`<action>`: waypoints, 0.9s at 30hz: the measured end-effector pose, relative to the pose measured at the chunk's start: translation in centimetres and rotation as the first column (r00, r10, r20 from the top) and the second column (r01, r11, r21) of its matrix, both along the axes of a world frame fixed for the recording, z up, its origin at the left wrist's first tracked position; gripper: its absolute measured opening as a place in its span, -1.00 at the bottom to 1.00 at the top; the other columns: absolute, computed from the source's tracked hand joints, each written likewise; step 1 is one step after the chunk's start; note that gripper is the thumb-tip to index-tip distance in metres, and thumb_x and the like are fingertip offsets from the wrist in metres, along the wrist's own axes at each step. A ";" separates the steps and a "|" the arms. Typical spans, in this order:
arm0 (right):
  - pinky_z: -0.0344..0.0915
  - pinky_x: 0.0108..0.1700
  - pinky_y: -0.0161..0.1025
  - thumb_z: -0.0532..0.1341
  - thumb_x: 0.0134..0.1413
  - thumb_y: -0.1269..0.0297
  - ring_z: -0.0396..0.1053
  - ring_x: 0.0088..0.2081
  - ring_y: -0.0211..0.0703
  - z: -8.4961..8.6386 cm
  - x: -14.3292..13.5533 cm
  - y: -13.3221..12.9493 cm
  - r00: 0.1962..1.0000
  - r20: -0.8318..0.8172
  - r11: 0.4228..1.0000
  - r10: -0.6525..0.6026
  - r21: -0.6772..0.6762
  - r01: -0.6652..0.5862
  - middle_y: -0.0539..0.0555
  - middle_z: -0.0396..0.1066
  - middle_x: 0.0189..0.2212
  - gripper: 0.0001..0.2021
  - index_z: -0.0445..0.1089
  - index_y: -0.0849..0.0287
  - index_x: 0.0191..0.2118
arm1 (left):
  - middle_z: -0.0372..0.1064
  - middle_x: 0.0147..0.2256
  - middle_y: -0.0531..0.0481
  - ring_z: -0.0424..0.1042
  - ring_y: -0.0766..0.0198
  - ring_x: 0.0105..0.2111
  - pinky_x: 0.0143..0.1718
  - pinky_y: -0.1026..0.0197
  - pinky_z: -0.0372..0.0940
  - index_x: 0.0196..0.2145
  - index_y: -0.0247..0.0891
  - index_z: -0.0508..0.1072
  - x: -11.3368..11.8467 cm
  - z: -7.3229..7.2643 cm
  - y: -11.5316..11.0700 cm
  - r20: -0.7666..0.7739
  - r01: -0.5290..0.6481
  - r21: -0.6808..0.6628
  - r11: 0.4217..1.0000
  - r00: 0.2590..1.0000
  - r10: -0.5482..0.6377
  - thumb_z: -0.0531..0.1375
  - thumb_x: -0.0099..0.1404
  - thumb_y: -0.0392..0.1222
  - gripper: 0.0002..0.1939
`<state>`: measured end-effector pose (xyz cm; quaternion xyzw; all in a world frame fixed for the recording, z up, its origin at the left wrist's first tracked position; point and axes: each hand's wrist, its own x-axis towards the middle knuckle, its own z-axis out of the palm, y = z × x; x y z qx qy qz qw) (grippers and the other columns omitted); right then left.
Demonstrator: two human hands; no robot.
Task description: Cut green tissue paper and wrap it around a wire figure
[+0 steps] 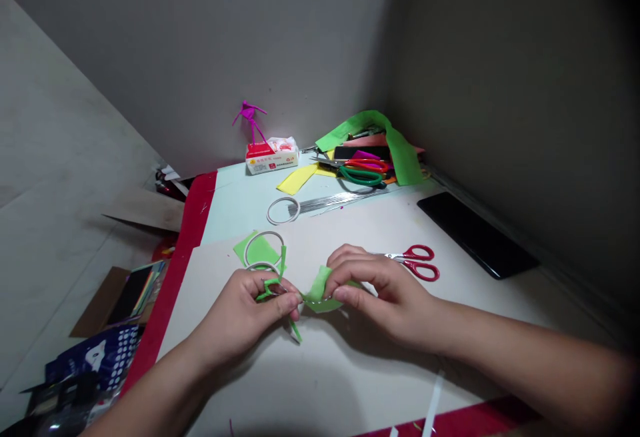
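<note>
My left hand (pixel 263 307) pinches a thin green-wrapped piece (pixel 283 260), whose narrow ends stick out above and below the fingers. My right hand (pixel 383 294) has its fingers closed on a light green paper strip (pixel 319 285), which runs between the two hands in a curve. Just behind my left hand are a white tape ring (pixel 267 232) and a green paper square (pixel 260 250). Red-handled scissors (pixel 421 270) lie behind my right hand, their blades partly hidden by it.
Farther back are a tape roll (pixel 283 211), thin wires (pixel 335 202), green-handled scissors (pixel 361 176), a yellow strip (pixel 297 179) and a small box (pixel 271 155) with a purple figure (pixel 249 112). A black phone (pixel 475 234) lies right. Walls border the table behind and right.
</note>
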<state>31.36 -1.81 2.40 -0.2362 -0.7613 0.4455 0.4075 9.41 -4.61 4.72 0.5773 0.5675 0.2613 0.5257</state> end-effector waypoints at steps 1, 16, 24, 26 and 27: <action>0.26 -0.12 -0.15 0.16 0.15 0.43 0.35 -0.25 -0.16 0.0 0.1 0.0 1.000 -0.012 1.000 0.000 -0.017 -0.001 0.11 0.43 -0.41 -0.86 0.47 0.26 -0.36 | 0.48 -0.54 -0.07 0.38 0.23 -0.48 -0.36 0.20 0.22 -0.53 -0.32 0.53 0.1 0.1 0.1 -0.002 -0.001 0.006 1.000 1.000 0.001 0.28 0.14 -0.13 -0.80; 0.24 -0.13 -0.20 0.27 0.04 0.21 0.38 -0.25 -0.15 -0.6 1.7 2.0 0.960 0.040 0.893 -0.277 -0.358 0.273 0.04 0.50 -0.34 -0.86 0.49 0.17 -0.37 | 0.51 -0.42 -0.06 0.41 0.33 -0.47 -0.29 0.24 0.27 -0.37 -0.34 0.58 2.1 -0.4 1.5 0.394 -0.031 -0.309 0.951 0.905 0.157 0.39 0.05 -0.18 -0.80; 0.22 -0.23 -0.30 0.31 0.02 0.15 0.31 -0.31 -0.25 -2.2 1.7 3.3 0.909 -0.233 0.785 -0.345 -0.603 0.143 0.01 0.43 -0.38 -0.81 0.48 0.18 -0.37 | 0.53 -0.45 -0.01 0.41 0.35 -0.40 -0.29 0.34 0.22 -0.45 -0.28 0.59 2.4 -0.4 1.6 0.394 -0.135 -0.254 0.958 0.890 0.230 0.40 0.04 -0.15 -0.84; 0.21 -0.26 -0.32 0.34 -0.02 0.17 0.30 -0.35 -0.28 -2.5 1.6 3.4 0.905 -0.228 0.772 -0.360 -0.617 0.152 -0.01 0.42 -0.40 -0.82 0.47 0.19 -0.38 | 0.53 -0.46 -0.01 0.39 0.36 -0.41 -0.31 0.36 0.22 -0.45 -0.29 0.58 2.2 -0.1 1.4 0.399 -0.143 -0.266 0.953 0.884 0.244 0.39 0.04 -0.15 -0.84; 0.20 -0.27 -0.32 0.35 -0.03 0.17 0.29 -0.35 -0.29 -2.5 1.5 3.4 0.907 -0.218 0.770 -0.361 -0.618 0.158 -0.01 0.42 -0.41 -0.81 0.46 0.19 -0.38 | 0.53 -0.46 -0.01 0.39 0.36 -0.41 -0.31 0.36 0.22 -0.46 -0.29 0.58 2.1 0.0 1.3 0.403 -0.150 -0.269 0.952 0.880 0.253 0.39 0.05 -0.15 -0.85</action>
